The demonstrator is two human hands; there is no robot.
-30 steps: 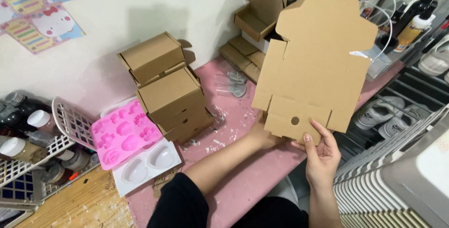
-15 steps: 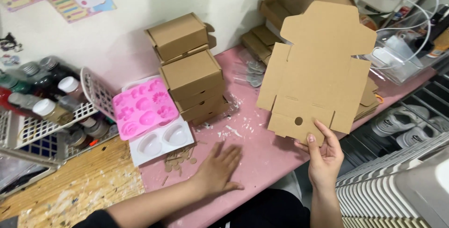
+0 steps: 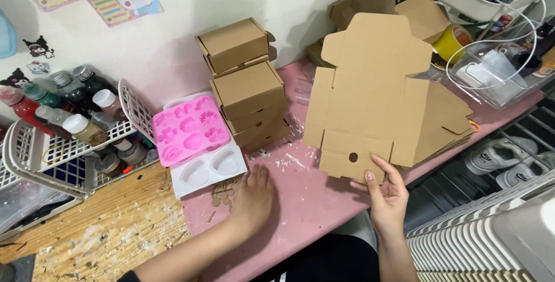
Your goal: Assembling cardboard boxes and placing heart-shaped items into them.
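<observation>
We see a flat, unfolded cardboard box blank held upright above the pink bench, its bottom flap pinched in the grip of the right hand. The left hand lies flat on the bench, its grip spread and holding nothing, just beside a white mould tray and pink silicone mould. Behind stands a stack of folded cardboard boxes.

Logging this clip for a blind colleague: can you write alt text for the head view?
The right hand holds up a flat, unfolded cardboard box blank by its bottom edge, while the left hand lies flat on the pink tabletop. Behind are stacked folded boxes and a pink mould.
</observation>
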